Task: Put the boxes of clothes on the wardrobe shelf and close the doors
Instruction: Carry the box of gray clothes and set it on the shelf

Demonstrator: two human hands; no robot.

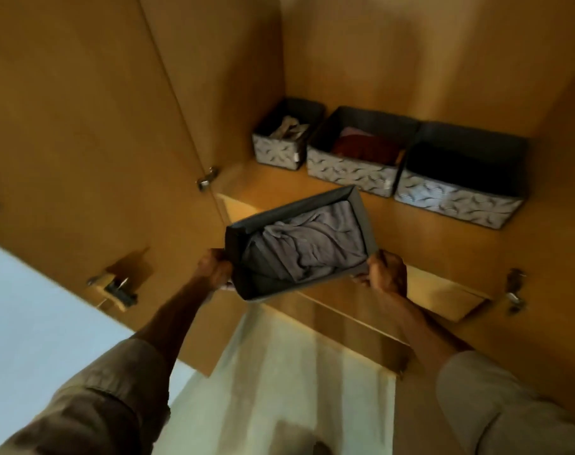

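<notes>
I hold a dark grey fabric box with grey folded clothes in it, tilted, just in front of the wooden wardrobe shelf. My left hand grips its near left corner and my right hand grips its near right corner. Three patterned boxes stand in a row at the back of the shelf: a small one with light cloth, a middle one with dark red clothes, and a right one with dark contents.
The left wardrobe door stands open, with metal hinges at its edge. Another hinge shows on the right side. Below the shelf lies a pale floor. The shelf has bare wood in front of the three boxes.
</notes>
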